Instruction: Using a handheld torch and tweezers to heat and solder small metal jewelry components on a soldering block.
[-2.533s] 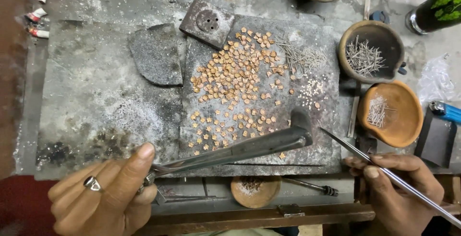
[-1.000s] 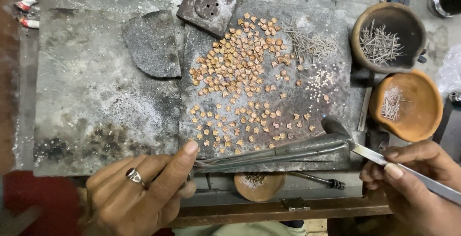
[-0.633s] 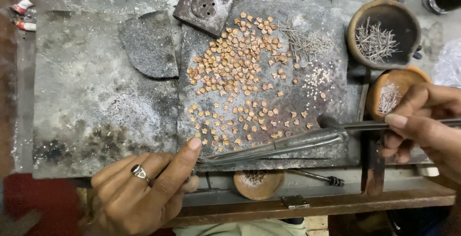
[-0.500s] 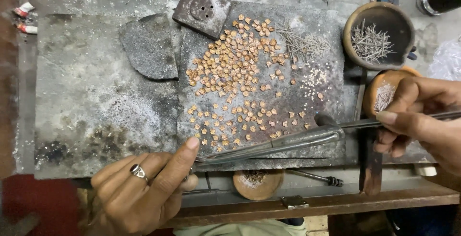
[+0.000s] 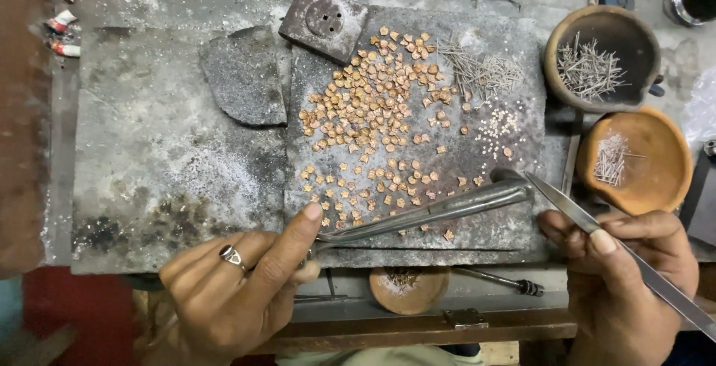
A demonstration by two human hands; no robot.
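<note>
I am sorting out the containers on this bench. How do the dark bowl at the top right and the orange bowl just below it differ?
The dark bowl is blackish brown and holds a loose, spread heap of thin metal pins; the orange bowl is clay orange with only a small bundle of pins at its left side. The dark bowl lies farther from the right hand, the orange bowl just above it. Both are round, shallow and upright.

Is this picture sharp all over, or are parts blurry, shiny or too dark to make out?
Head view: the small copper pieces on the dark slab are crisp under soft, even light; faint glare runs along the metal tool in the left hand and the tweezers in the right hand; the left edge and bottom corners fall dim and soft.
</note>
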